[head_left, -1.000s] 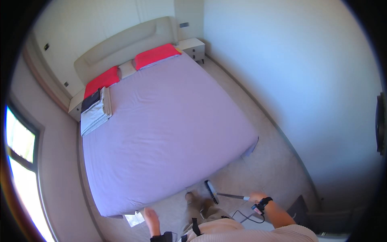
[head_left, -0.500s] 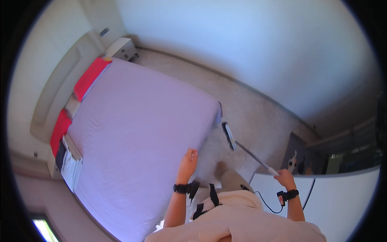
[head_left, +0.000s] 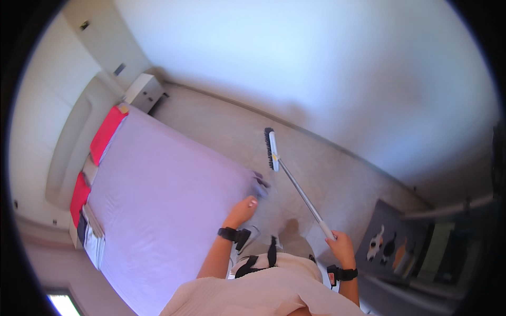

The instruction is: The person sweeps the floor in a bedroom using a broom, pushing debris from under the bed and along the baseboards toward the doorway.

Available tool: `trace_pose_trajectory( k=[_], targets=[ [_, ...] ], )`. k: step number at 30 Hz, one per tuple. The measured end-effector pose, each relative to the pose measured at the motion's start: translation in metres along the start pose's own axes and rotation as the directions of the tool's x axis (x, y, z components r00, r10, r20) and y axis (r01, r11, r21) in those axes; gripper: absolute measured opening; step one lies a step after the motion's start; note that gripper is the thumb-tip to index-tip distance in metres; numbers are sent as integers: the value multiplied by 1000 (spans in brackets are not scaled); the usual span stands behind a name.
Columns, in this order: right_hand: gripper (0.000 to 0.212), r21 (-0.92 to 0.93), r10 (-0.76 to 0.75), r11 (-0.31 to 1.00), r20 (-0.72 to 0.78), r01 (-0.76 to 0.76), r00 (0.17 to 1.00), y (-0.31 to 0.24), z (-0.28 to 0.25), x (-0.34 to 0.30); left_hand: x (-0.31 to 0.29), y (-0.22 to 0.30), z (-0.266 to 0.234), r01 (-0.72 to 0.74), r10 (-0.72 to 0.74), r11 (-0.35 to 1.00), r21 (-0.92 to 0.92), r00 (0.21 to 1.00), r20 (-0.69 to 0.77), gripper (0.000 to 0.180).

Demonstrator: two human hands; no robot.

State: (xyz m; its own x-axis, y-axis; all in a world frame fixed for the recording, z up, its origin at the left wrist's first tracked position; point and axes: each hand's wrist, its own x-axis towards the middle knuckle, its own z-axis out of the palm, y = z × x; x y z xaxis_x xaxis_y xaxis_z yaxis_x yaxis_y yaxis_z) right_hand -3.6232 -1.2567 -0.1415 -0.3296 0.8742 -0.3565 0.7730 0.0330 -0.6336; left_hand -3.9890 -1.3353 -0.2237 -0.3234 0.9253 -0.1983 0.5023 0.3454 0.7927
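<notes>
Along the upper right of the view stretches a pale wall (head_left: 316,63), the largest surface visible. Next in size is the bed (head_left: 163,195), at the person's left, covered in a smooth lilac sheet. Between bed and wall runs a strip of greyish floor (head_left: 216,124). A padded beige headboard (head_left: 71,145) closes the bed's far end. At the right, on the floor, lies a dark mat (head_left: 395,221) with cat figures on it. A white nightstand (head_left: 143,90) stands beside the head of the bed, close to the wall. The long-handled brush (head_left: 297,185) slants out ahead of the person, its white, dark-bristled head over the floor between bed and wall; whether the bristles touch down cannot be told. Two pillows (head_left: 108,134) in red lie against the headboard, with folded linens (head_left: 94,242) near the closer one. The right hand (head_left: 342,248) is closed around the pale grip at the handle's near end. The left hand (head_left: 243,210) appears near the bed's foot corner, fingers bent inward; its palm is hidden, so how far it closes, or on what, cannot be told. Each wrist wears a black strap (head_left: 348,274).
</notes>
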Motion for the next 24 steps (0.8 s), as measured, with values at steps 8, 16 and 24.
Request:
trace_pose_trajectory(
  k=[8, 16, 24],
  targets=[
    [31, -204, -196, 954, 127, 219, 972, -57, -60, 179, 135, 17, 46, -5, 25, 997, -81, 968, 250, 27],
    [34, -213, -263, 916, 322, 341, 909, -208, -56, 334, 315, -15, 1, -65, 35, 996, 60, 915, 402, 41],
    [33, -276, -331, 834, 442, 478, 834, -307, -61, 481, 465, -19, -65, 592, -419, 335, -733, 791, 447, 46]
  ],
)
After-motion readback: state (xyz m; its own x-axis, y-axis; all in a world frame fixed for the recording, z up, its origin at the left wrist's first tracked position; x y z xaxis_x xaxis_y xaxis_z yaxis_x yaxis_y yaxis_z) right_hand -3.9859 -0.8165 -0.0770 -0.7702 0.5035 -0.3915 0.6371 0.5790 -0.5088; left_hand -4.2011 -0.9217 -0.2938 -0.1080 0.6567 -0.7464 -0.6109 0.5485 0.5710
